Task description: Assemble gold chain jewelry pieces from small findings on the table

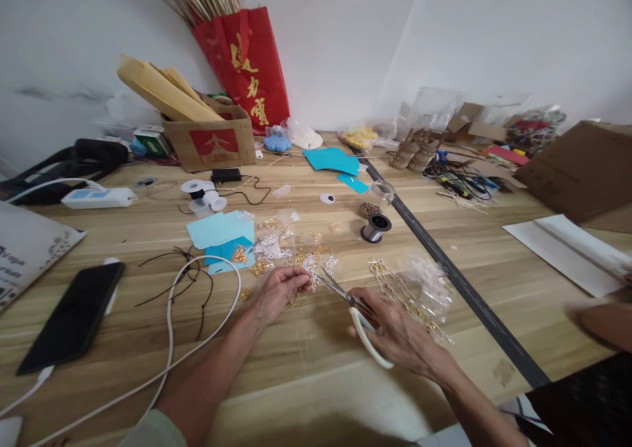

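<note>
My right hand [395, 332] is closed around the white handles of a pair of scissors [368, 341]. The scissor blades are parted, their tips pointing left towards my left hand [284, 292]. Thumb and fingertips of my left hand are pinched together over the beads; what they hold is too small to name. Around and behind the fingertips lie small gold and white beads [271, 246], some on clear plastic bags. Right of the scissors are gold chains [395, 286] and a crumpled clear bag [429, 279].
Blue sheets [222, 230] and a spool of wire [376, 228] stand behind my hands. At left are a white cable [169, 315] and a phone [74, 315]. Another person's arm [605, 325] is at the right edge, near a white folder [567, 253].
</note>
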Motion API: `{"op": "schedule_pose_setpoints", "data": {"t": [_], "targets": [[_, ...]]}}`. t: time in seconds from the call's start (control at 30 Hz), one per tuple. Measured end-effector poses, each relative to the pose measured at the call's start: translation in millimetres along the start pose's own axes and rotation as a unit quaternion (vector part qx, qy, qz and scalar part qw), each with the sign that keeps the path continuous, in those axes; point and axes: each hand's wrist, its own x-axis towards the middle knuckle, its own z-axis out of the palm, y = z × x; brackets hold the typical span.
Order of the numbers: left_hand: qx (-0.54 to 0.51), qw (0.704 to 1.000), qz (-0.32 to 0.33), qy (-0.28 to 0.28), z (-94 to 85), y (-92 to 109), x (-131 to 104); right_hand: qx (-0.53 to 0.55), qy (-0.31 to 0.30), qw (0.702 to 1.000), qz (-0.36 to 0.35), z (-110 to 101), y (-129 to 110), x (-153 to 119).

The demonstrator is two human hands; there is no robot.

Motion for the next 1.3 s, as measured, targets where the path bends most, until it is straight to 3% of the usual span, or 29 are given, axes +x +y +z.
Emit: {"op": "schedule_pose_setpoints", "data": {"t": [0.2,0.53,1.3], "targets": [[-0.003,1.0,0.007,-0.002,-0.8,0,1,0.082,-0.01,0.996,0.03,15,-1,-1],[-0.002,1.0,0.011,0.002,1.4,2,-1,0.085,-0.028,0.994,0.064,24,-4,1],[-0.022,1.0,0.014,-0.01,-0.2,0,1,0.001,-0.014,1.0,0.0,31,-8,15]]}}
